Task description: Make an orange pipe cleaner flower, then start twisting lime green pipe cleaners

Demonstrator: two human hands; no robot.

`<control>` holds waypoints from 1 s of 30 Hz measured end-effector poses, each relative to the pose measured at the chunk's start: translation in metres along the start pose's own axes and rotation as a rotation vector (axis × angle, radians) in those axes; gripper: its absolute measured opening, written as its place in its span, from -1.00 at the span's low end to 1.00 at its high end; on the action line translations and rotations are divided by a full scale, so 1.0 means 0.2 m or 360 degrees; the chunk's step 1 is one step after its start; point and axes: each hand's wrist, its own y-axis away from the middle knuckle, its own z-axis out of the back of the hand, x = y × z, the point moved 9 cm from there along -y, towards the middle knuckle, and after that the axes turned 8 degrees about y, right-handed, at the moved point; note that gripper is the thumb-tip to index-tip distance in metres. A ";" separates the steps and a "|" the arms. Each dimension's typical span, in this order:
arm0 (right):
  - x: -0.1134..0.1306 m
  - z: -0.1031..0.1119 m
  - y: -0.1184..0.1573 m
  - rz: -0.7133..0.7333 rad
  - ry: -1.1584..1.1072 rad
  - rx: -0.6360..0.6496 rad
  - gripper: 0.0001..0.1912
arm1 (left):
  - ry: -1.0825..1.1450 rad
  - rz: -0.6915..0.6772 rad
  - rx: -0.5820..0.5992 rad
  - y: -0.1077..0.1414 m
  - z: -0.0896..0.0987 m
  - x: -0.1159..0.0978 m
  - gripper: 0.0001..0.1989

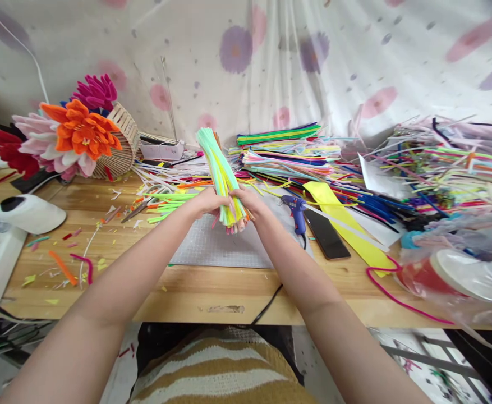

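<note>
A thick bundle of pipe cleaners [218,163], mostly mint green and yellow, stands tilted over the grey cutting mat [229,252]. My left hand [209,202] is closed round its lower left side. From the right, my right hand [246,201] grips the same bundle, fingers wrapped near its lower part. Pinkish ends show below the hands. Beside my left hand lie loose lime-green pipe cleaners [170,206] and a pair of scissors [135,211]. A blue glue gun [297,213] rests to the right of my right hand.
A basket [122,134] of fuzzy flowers [86,134] stands at the back left. Stacked pipe cleaners [288,160] fill the back and right. A black phone [327,234], yellow ribbon [346,230] and red ribbon spool [422,276] lie right. Scraps [63,268] litter the left.
</note>
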 end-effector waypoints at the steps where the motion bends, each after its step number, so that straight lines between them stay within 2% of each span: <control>1: -0.01 0.01 0.01 -0.0096 0.0077 0.0015 -0.66 | 0.0008 0.0028 -0.0008 -0.01 0.01 0.00 -0.86; 3: -0.04 0.02 0.03 -0.0289 0.0161 0.0098 -0.67 | 0.0042 0.0123 0.0051 -0.01 0.02 0.03 -0.93; 5: -0.05 0.02 0.06 -0.0367 0.0099 0.0218 -0.67 | 0.0131 0.0205 0.0203 -0.01 0.01 0.05 -0.91; 7: -0.03 0.01 0.07 -0.0289 -0.0066 0.0301 -0.63 | 0.0245 0.0212 0.0365 0.01 0.00 0.06 -0.85; 11: 0.02 -0.01 0.08 -0.0060 -0.0299 0.0410 -0.54 | 0.0417 0.0158 0.0562 0.04 0.00 0.07 -0.79; 13: 0.02 -0.03 0.08 -0.0016 -0.0316 0.0469 -0.54 | 0.0453 0.0203 0.0573 0.05 0.02 0.10 -0.74; 18: 0.00 -0.04 0.08 -0.0019 -0.0318 0.0497 -0.46 | 0.0362 0.0271 0.0461 0.03 0.08 0.16 -0.58; 25: 0.03 -0.05 0.08 0.0043 -0.0290 0.0486 -0.41 | 0.0533 0.0275 0.0663 0.05 0.05 0.17 -0.63; 27: 0.02 -0.05 0.08 0.0027 -0.0262 0.0487 -0.40 | 0.0583 0.0284 0.0640 0.06 0.05 0.17 -0.65; 30: 0.01 -0.04 0.07 0.0055 -0.0238 0.0465 -0.40 | 0.0664 0.0278 0.0496 0.07 0.09 0.17 -0.67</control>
